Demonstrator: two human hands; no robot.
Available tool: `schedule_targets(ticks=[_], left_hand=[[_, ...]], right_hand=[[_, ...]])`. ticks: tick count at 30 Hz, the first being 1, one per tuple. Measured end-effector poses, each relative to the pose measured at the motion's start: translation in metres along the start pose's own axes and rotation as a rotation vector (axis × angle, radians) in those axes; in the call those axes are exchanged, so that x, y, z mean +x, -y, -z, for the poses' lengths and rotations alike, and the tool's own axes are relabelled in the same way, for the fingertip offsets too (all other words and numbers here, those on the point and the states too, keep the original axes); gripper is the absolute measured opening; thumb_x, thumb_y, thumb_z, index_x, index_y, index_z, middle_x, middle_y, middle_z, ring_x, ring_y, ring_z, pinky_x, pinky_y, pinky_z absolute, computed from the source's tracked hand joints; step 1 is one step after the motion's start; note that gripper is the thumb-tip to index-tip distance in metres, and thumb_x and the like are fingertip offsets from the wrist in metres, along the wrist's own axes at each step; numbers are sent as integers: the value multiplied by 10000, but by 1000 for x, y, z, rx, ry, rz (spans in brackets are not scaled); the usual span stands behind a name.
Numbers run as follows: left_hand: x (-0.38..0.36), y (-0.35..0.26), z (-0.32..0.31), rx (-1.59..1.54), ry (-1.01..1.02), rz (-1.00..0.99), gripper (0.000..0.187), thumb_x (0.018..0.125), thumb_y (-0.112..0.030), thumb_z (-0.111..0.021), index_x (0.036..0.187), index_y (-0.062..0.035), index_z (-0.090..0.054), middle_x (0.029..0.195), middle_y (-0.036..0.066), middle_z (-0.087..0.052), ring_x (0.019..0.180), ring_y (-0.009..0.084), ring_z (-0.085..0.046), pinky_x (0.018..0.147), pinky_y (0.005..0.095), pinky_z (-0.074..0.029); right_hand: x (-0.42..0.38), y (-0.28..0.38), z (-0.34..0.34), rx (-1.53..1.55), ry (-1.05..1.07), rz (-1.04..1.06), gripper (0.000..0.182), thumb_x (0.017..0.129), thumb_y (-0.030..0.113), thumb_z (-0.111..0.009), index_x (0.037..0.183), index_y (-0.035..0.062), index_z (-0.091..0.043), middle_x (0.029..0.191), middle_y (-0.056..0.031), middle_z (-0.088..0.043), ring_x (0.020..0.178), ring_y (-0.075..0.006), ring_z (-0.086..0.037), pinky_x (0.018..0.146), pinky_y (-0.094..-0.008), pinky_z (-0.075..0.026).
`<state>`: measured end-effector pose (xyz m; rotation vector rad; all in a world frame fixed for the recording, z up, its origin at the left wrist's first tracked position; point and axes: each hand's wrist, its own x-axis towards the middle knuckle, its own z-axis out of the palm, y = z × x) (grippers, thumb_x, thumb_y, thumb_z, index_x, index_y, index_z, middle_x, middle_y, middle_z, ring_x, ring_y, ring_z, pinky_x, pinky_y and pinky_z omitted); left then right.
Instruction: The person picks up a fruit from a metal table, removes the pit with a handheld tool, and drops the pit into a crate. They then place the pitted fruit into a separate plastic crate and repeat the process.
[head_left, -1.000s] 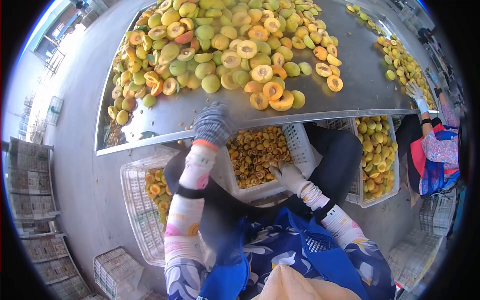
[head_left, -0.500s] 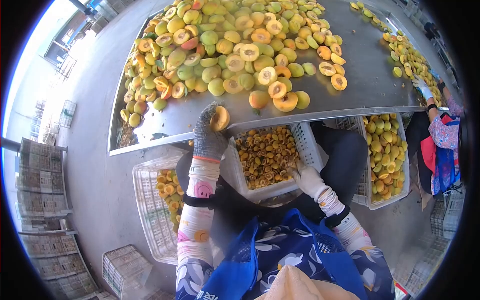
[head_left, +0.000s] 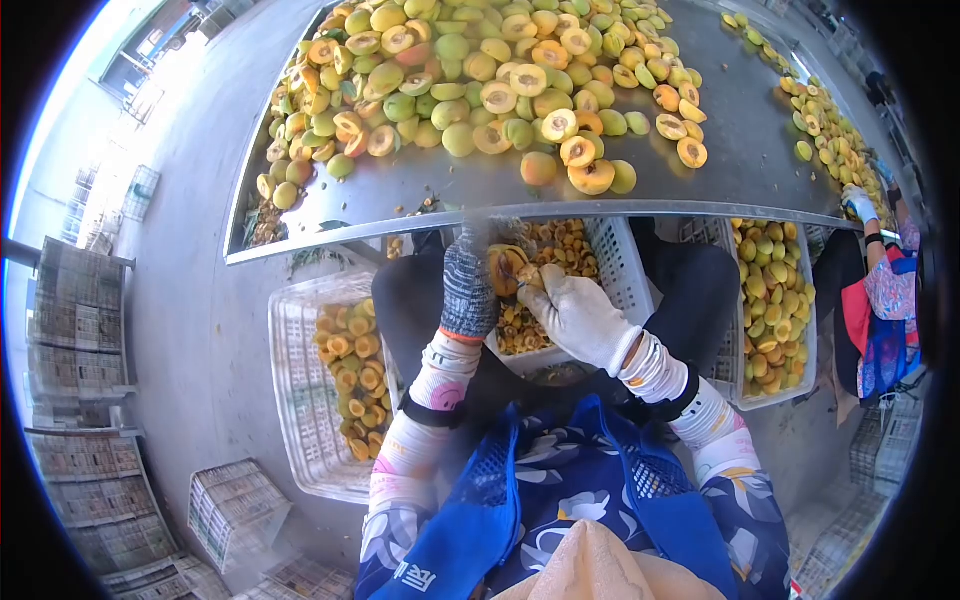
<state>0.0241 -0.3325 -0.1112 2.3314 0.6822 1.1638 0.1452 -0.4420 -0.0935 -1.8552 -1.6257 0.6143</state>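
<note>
My left hand [head_left: 470, 283], in a dark grey knit glove, is closed on a peach half [head_left: 507, 268] with its cut side showing. Against that half's right edge, my right hand [head_left: 580, 312] in a white glove has its thumb and fingers pinched together; what lies between them is too small to make out. Both hands are above a white crate [head_left: 612, 262] between my knees, which holds many small brown-orange pieces [head_left: 570, 247]. Beyond them, a heap of whole and halved peaches [head_left: 480, 95] covers much of the metal table [head_left: 430, 187].
The table's raised front edge [head_left: 600, 210] runs just beyond my hands. A white crate of peach halves [head_left: 290, 385] stands at left, another crate of peaches [head_left: 770, 310] at right. A co-worker's gloved hand [head_left: 860, 203] is at the far right. Stacked crates [head_left: 80, 320] line the left side.
My left hand has come down off the table edge with the peach half, over the crate. My right hand has risen from the crate's rim to meet it.
</note>
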Motion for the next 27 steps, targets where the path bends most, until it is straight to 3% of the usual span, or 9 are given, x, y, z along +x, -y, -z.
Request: schedule_targets(ticks=[6,8,11,15,18,19,20,22,27], left_hand=[[-12,30,-15,4,20,-85,289,835,-50,-504,1115,-4,-563,891,172,-634,773,347,-614,689,383,-502],[-9,27,-6,-291,293,263,287,836,-72,-549,1116,-13,-559,936,160,-632,822,292,-617,708,359,-504],[-9,29,-4,-485,493,490,262,867,-112,-575,1110,-18,-558,983,125,-627,868,210,-605,729,322,-504],[-12,8,-2,-818,231,737,221,912,-132,-540,1108,-33,-564,995,83,-627,894,151,-583,750,298,-499],[-31,-10,-34,-676,-207,556,208,926,-134,-507,1099,-44,-579,951,74,-631,900,152,-584,753,300,-498],[-38,1,-47,-511,-303,501,299,961,-273,-492,992,-11,-634,877,37,-623,725,95,-547,671,262,-468],[-38,3,-47,-545,-240,499,298,958,-269,-494,988,-8,-635,862,32,-626,725,91,-546,677,258,-466],[-38,7,-45,-612,-113,493,294,954,-261,-498,980,-3,-637,832,21,-631,725,82,-544,691,250,-461],[-17,15,-22,-825,367,633,235,947,-187,-484,1048,-39,-637,992,134,-663,833,257,-630,809,296,-478]], right_hand=[[-3,-3,-8,151,77,-49,281,939,236,-505,888,-40,-486,657,-263,-556,683,-442,-580,558,-431,-430],[-6,-6,-10,173,134,-80,324,942,269,-490,885,-50,-500,698,-278,-572,720,-443,-589,600,-437,-445],[-7,-15,-20,247,186,-126,393,941,320,-477,883,-65,-525,783,-291,-609,788,-439,-608,675,-458,-475],[-4,-14,-19,413,146,-243,353,942,284,-495,923,-65,-547,789,-271,-612,786,-421,-611,677,-423,-473],[-5,-24,-28,439,118,-197,343,957,279,-483,946,-60,-536,703,-212,-586,675,-324,-594,644,-369,-471],[-9,-27,-35,423,95,-171,342,960,284,-480,945,-54,-531,689,-183,-585,663,-296,-590,640,-364,-469],[-10,-28,-38,406,73,-144,341,963,289,-476,944,-48,-525,675,-153,-584,652,-269,-585,635,-360,-468],[-11,-5,-11,892,305,-412,368,956,429,-443,856,77,-478,565,18,-445,378,-76,-397,326,-232,-335],[-18,-16,-6,1110,494,-544,492,889,591,-470,858,100,-467,552,35,-422,360,-81,-385,302,-226,-322]])
